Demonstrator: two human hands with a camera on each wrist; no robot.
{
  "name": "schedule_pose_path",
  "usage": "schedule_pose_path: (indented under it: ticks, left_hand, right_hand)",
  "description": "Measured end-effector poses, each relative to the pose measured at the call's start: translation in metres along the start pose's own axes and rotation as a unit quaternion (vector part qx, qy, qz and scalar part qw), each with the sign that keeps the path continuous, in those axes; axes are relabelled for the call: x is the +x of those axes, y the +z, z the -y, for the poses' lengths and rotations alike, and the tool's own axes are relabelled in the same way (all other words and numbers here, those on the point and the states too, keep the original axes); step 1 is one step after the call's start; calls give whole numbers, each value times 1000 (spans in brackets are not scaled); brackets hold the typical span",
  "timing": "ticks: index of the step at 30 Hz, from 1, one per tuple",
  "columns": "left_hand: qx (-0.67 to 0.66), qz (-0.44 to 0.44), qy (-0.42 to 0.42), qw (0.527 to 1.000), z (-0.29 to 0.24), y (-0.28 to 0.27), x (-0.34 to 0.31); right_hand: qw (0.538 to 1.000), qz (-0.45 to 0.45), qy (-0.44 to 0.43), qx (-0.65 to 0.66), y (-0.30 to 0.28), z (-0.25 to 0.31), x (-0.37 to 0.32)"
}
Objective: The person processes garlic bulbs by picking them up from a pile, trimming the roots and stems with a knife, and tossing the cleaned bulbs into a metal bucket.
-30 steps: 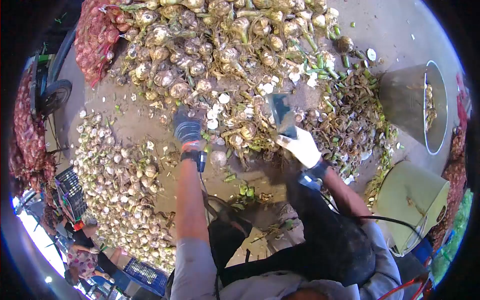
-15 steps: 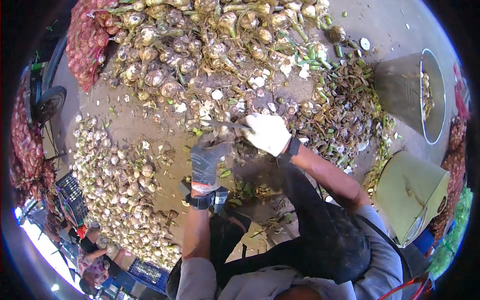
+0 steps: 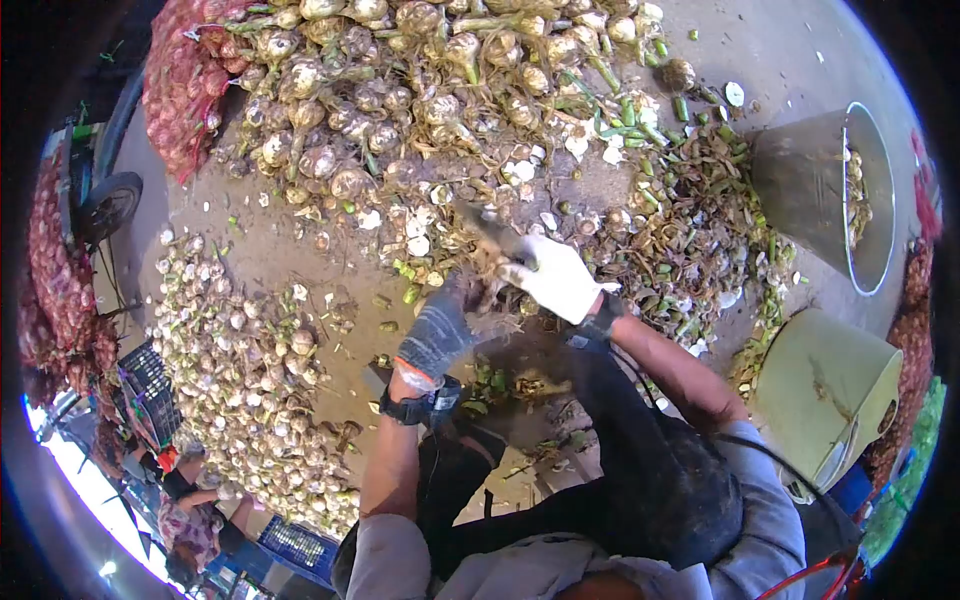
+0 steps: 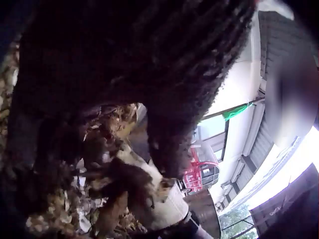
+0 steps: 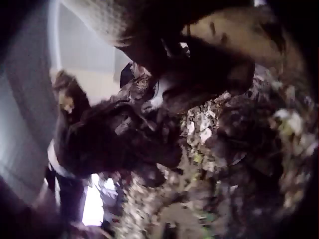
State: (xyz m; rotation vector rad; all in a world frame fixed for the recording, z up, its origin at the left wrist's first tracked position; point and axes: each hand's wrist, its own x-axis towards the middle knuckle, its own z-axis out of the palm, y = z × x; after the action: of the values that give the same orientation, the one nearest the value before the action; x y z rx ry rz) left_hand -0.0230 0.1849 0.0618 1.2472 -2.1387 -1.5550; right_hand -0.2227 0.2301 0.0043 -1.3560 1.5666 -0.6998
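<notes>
My left hand (image 3: 437,328), in a dark grey striped glove, grips a garlic bulb (image 3: 482,288) whose dry roots and leaves stick out past the fingers. In a white glove, my right hand (image 3: 558,280) holds a broad-bladed knife (image 3: 490,232) right at that bulb, the blade slanting up and left. The left wrist view catches the white glove (image 4: 167,206) beyond the dark, shaded left glove. From the right wrist, the dark glove (image 5: 114,137) shows close below the white one (image 5: 107,22). Much of the bulb is hidden by the fingers.
Untrimmed garlic (image 3: 430,100) with stalks is heaped ahead. Trimmed bulbs (image 3: 240,370) spread at left, leaf scraps (image 3: 690,220) at right. A metal bucket (image 3: 800,185) and a pale green bucket (image 3: 825,390) stand right. A red net sack (image 3: 185,95) and another person (image 3: 190,520) are at left.
From the ground ahead, my left hand has come back toward me and right with a garlic bulb. The knife in my right hand has met it there and now tilts more steeply.
</notes>
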Motion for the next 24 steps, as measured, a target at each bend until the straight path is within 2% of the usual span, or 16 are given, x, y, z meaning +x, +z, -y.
schedule_pose_path:
  ticks: [1,2,3,4,5,6,7,8,9,11,14,18,21,22,23,24]
  left_hand:
    - [-42,48,-41,997,10,3,1]
    - [-1,56,-48,997,18,12,2]
    - [-1,57,-48,997,34,19,5]
    - [203,88,-95,970,50,29,11]
    - [399,117,-138,899,66,39,12]
    - [512,147,-30,846,81,37,3]
    - [510,151,-29,846,106,42,-6]
    - [296,63,-70,950,103,42,-7]
    - [63,-29,-111,991,100,42,-10]
    - [69,-45,-119,989,91,47,-12]
    - [-129,-92,-124,980,80,49,-13]
    - [-187,-98,-160,964,60,43,-13]
    - [-340,-86,-238,906,30,39,-20]
    - [-342,-84,-216,911,12,38,-22]
    - [-340,-85,-190,917,4,34,-19]
    - [-236,-63,-109,964,11,30,-21]
  right_hand:
    - [991,-30,-68,-111,2,8,0]
    - [988,-32,-101,-109,5,15,-2]
    - [987,2,-64,-144,-2,37,-7]
    - [992,-15,-87,-92,4,36,-6]
    - [993,-31,-106,-39,9,32,-8]
    - [994,-31,-99,-37,7,33,-12]
    - [997,-36,-51,-34,1,36,-14]
    - [999,-40,-3,-32,-3,36,-16]
    - [999,-38,1,-31,0,27,-21]
    - [973,16,-53,-226,1,12,-25]
    - [960,22,-107,-257,-4,10,-29]
    - [951,-6,-167,-261,-8,11,-29]
    - [956,-10,-133,-260,-9,-2,-25]
    - [950,8,-60,-306,-5,-27,-19]
    - [951,-1,-63,-304,-17,-45,-22]
    - [951,-33,-57,-301,-25,-48,-30]
